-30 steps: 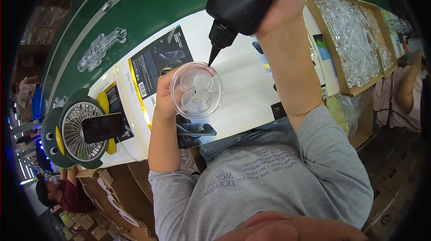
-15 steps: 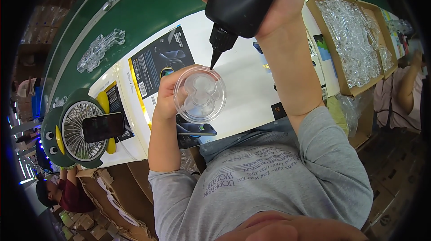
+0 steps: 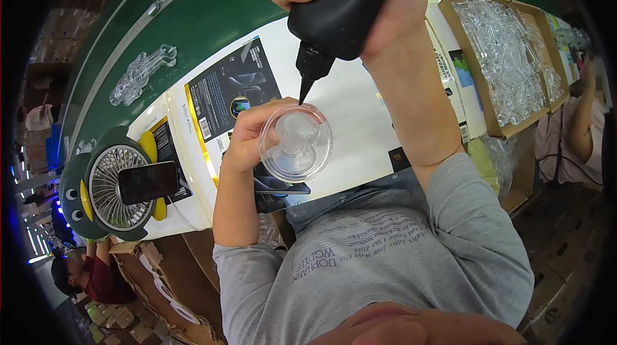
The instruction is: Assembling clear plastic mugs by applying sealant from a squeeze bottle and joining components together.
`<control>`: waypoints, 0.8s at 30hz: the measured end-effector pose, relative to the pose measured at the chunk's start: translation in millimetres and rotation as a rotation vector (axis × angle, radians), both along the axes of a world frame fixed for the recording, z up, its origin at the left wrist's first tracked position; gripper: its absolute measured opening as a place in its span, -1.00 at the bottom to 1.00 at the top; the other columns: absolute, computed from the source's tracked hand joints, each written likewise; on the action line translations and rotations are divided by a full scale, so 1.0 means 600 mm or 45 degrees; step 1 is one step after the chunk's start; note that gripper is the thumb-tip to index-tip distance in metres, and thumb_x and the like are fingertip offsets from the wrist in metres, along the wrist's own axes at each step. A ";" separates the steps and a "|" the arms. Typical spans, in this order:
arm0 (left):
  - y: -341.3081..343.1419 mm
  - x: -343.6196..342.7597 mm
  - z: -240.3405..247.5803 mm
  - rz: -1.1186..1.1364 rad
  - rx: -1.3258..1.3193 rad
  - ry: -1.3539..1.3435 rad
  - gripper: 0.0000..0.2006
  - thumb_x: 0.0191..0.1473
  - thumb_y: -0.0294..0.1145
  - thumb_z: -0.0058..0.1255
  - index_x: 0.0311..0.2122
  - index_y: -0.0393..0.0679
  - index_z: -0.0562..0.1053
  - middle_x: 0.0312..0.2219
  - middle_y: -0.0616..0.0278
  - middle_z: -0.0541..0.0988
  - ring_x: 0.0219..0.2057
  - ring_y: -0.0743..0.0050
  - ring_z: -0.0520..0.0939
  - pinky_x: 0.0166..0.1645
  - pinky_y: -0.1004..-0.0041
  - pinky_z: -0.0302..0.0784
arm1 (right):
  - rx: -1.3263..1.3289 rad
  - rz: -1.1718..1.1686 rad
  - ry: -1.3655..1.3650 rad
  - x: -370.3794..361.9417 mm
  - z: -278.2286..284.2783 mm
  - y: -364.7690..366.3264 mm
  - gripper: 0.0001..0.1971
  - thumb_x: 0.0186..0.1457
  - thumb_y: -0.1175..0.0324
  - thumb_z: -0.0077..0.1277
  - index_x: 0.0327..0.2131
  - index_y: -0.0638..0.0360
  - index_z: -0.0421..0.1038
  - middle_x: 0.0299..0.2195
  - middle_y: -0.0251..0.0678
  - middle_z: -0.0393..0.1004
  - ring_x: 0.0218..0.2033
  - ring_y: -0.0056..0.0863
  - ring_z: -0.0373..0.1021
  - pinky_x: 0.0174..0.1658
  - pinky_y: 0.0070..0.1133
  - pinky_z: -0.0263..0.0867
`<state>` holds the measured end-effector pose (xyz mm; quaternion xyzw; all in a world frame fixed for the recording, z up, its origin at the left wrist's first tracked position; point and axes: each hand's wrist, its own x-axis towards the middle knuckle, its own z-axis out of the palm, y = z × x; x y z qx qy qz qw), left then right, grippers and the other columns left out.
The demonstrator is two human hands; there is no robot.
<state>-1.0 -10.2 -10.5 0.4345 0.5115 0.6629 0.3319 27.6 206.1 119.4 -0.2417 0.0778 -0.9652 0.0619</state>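
Observation:
A round, clear plastic piece (image 3: 297, 145) with a lobed middle is held by its left edge in my left hand (image 3: 247, 136), fingers closed behind it. Above it, my right hand (image 3: 392, 20) grips a black squeeze bottle (image 3: 340, 10) tipped nozzle down. The pointed tip meets, or hovers just over, the far rim of the clear piece; I cannot tell whether it touches. Whether anything is coming out of the nozzle is too small to see. Under both hands lies a white printed sheet (image 3: 353, 133).
An open cardboard box (image 3: 450, 23) full of clear plastic parts stands at the right. Several clear parts (image 3: 138, 75) lie on the green table (image 3: 212, 30) at far left. A penguin-shaped fan (image 3: 103, 184) with a phone (image 3: 148, 183) before it sits at left. Other people are at both sides.
The clear piece has shifted slightly right and tilted. The bottle has moved a little left and nearer me, so its tip now sits farther left along the rim.

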 end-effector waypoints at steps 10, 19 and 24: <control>0.012 0.010 0.024 -0.126 -0.019 -0.057 -0.45 -0.04 -0.03 0.02 -0.15 -0.40 0.40 -0.25 0.00 0.50 -0.23 0.31 0.51 -0.14 0.42 0.37 | 0.017 0.039 -0.014 -0.002 -0.002 -0.009 -0.68 0.09 0.19 -0.42 -0.57 0.17 0.20 -0.74 -0.38 0.15 -0.72 -0.54 0.11 -0.50 -0.60 0.15; 0.013 0.013 0.028 -0.203 -0.099 -0.042 -0.40 -0.06 0.04 0.01 -0.17 -0.42 0.40 -0.24 0.02 0.50 -0.21 0.33 0.51 -0.11 0.43 0.36 | 0.017 0.105 -0.004 -0.006 -0.010 -0.018 -0.67 0.10 0.19 -0.45 -0.56 0.17 0.20 -0.74 -0.37 0.16 -0.70 -0.53 0.12 -0.50 -0.61 0.15; 0.012 0.018 0.025 -0.065 -0.108 -0.059 -0.55 -0.08 -0.11 -0.01 -0.35 -0.44 0.47 -0.40 -0.10 0.52 -0.27 0.06 0.50 -0.14 0.27 0.38 | -0.018 0.128 -0.004 -0.003 -0.007 -0.015 -0.68 0.10 0.20 -0.44 -0.56 0.18 0.20 -0.73 -0.37 0.16 -0.70 -0.54 0.12 -0.50 -0.61 0.15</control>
